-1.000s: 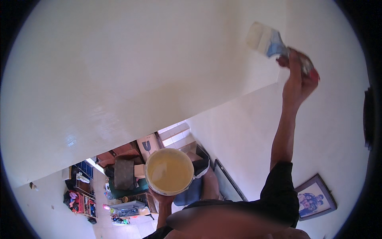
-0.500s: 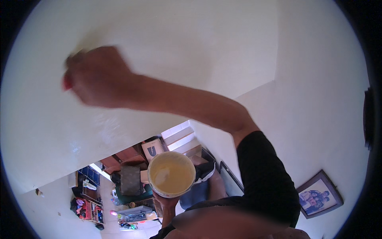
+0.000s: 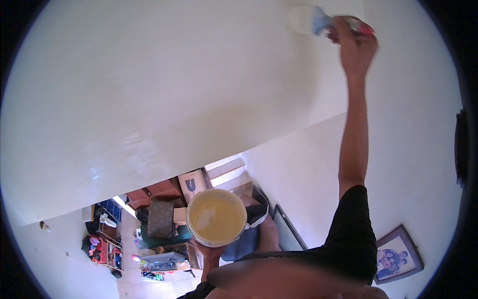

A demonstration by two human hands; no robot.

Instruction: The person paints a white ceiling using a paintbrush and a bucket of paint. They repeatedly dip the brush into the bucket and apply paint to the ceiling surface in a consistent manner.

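My right hand (image 3: pixel 356 45) is closed round the handle of a wide paintbrush (image 3: pixel 321 21), raised at the upper right against a broad white painted surface (image 3: pixel 174 74); the pale bristles are blurred and appear to lie on that surface. Lower in the middle, my left hand (image 3: pixel 209 250) supports a round bucket (image 3: pixel 216 217) of cream-yellow paint from below, its fingers mostly hidden behind it.
A white wall (image 3: pixel 279 169) runs down the right, with a framed photograph (image 3: pixel 396 256) and a dark object (image 3: pixel 460 147) at the edge. Far below are a cardboard box (image 3: pixel 191 182), wooden furniture (image 3: pixel 154 190), a cluttered rack (image 3: pixel 102 249) and a tiled floor (image 3: pixel 129 284).
My right hand and brush swept left across the white surface, then back to the upper right, now higher than a second ago. The bucket in my left hand has barely moved.
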